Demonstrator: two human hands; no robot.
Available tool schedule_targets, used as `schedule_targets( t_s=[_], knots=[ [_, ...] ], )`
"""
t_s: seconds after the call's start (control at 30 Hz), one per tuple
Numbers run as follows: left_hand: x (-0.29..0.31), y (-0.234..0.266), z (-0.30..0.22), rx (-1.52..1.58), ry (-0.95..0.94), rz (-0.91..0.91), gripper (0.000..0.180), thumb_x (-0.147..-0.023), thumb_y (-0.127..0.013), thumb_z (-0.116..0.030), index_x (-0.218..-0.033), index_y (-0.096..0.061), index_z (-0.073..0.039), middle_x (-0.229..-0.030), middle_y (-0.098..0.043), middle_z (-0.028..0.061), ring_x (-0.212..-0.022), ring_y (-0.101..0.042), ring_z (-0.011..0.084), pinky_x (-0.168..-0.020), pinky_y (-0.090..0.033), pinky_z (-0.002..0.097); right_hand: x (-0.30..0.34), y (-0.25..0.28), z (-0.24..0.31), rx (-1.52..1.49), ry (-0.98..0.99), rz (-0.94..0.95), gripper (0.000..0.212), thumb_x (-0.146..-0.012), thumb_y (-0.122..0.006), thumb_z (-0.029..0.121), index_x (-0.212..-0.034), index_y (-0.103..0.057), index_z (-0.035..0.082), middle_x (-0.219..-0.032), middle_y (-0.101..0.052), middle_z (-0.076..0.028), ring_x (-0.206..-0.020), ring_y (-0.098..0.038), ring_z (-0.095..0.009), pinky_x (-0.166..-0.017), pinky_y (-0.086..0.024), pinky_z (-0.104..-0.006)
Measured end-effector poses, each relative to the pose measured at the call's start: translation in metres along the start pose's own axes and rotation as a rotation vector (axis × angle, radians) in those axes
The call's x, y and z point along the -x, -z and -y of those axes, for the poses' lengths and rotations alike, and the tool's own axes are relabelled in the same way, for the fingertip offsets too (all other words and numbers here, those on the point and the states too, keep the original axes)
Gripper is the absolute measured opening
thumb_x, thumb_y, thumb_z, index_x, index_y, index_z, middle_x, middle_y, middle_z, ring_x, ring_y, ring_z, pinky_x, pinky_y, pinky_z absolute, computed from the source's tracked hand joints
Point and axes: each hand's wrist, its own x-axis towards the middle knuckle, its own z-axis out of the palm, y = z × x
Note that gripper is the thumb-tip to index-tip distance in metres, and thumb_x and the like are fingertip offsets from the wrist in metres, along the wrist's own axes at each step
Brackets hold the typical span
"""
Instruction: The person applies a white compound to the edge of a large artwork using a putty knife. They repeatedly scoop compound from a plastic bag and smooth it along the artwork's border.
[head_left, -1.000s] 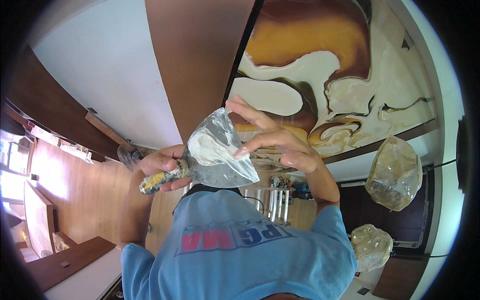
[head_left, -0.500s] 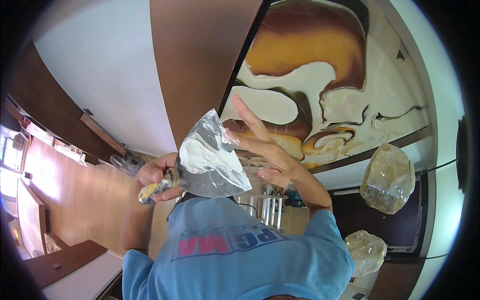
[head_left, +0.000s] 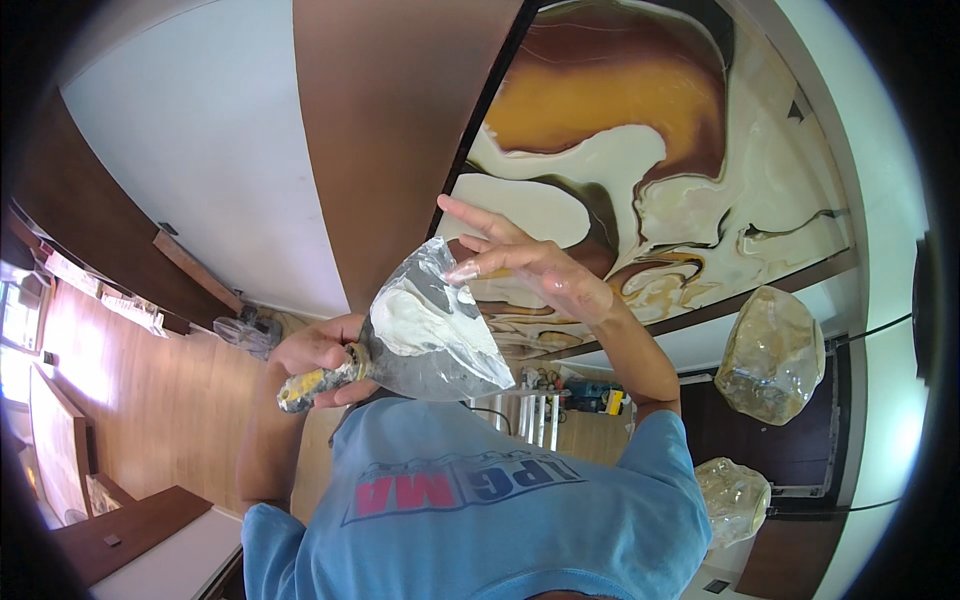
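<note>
My left hand (head_left: 318,352) is closed round the worn yellow-and-black handle of a wide putty knife (head_left: 445,378). Thick white paste (head_left: 408,322) lies across the middle of its clear-looking metal blade, with thinner smears towards the edge. My right hand (head_left: 535,265) is at the blade's upper right, fingers apart and index finger stretched out. White paste marks its fingertips, and one fingertip is at the blade's edge; whether it touches, I cannot tell.
A swirled brown, amber and cream panel (head_left: 610,90) fills the upper right, beside a brown band (head_left: 400,120) and a white panel (head_left: 200,150). Two glass lamps, an upper one (head_left: 770,355) and a lower one (head_left: 735,500), hang at right. A ladder (head_left: 540,420) and tools (head_left: 590,395) are below.
The putty knife has shifted slightly right and down. My right hand has rolled over and moved a little, its fingers now bent more towards the blade's edge.
</note>
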Motion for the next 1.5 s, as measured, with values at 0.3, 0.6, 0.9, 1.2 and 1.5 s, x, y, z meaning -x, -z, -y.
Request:
schedule_targets(
  t_s=[0.3, 0.6, 0.9, 1.2, 1.5],
  knots=[
    [0.016, 0.022, 0.015, 0.052, -0.006, -0.161, 0.073, -0.099, -0.072, -0.042, -0.147, -0.042, 0.005, -0.07, -0.062, 0.0165, -0.045, -0.055, 0.0142, -0.039, -0.044, 0.0262, 0.009, 0.014, 0.0, -0.012, -0.028, 0.126, 0.074, -0.1, -0.044, 0.064, -0.129, -0.073, 0.003, -0.172, -0.024, -0.024, -0.159, -0.023, -0.038, -0.122, -0.022, -0.057],
    [0.046, 0.051, 0.029, -0.251, -0.314, -0.192, 0.062, -0.103, -0.058, -0.058, -0.103, -0.057, 0.004, -0.055, -0.055, 0.0053, -0.036, -0.049, 0.0111, -0.033, -0.036, 0.0248, -0.004, 0.105, 0.076, 0.075, 0.422, -0.635, 0.079, -0.101, -0.044, 0.053, -0.158, -0.038, 0.0, -0.145, -0.054, -0.018, -0.129, -0.054, -0.025, -0.111, -0.041, -0.0428],
    [0.085, 0.064, 0.044, -0.109, -0.346, -0.037, 0.078, -0.102, -0.058, -0.061, -0.127, -0.048, 0.012, -0.054, -0.049, 0.0024, -0.036, -0.043, 0.0089, -0.031, -0.034, 0.0226, -0.067, 0.233, 0.122, 0.385, 0.787, -1.141, 0.076, -0.099, -0.052, 0.02, -0.165, -0.02, 0.002, -0.1, -0.069, -0.012, -0.085, -0.065, -0.02, -0.084, -0.055, -0.0362],
    [0.093, 0.061, 0.048, 0.003, -0.352, 0.21, 0.058, -0.105, -0.06, -0.051, -0.126, -0.059, 0.003, -0.067, -0.052, 0.0086, -0.042, -0.045, 0.0088, -0.034, -0.042, 0.0192, -0.09, 0.264, 0.132, 0.588, 0.883, -1.27, 0.073, -0.098, -0.046, 0.02, -0.164, -0.021, -0.001, -0.086, -0.057, -0.005, -0.077, -0.055, -0.015, -0.072, -0.048, -0.0297],
    [0.109, 0.052, 0.053, -0.042, -0.506, -0.132, 0.061, -0.105, -0.06, -0.051, -0.129, -0.057, 0.005, -0.068, -0.053, 0.0097, -0.043, -0.046, 0.0095, -0.035, -0.042, 0.0195, -0.11, 0.214, 0.148, 0.578, 0.685, -1.408, 0.092, -0.096, -0.052, 0.02, -0.165, 0.005, -0.003, -0.09, -0.07, -0.018, -0.083, -0.069, -0.028, -0.08, -0.056, -0.0393]
  ],
)
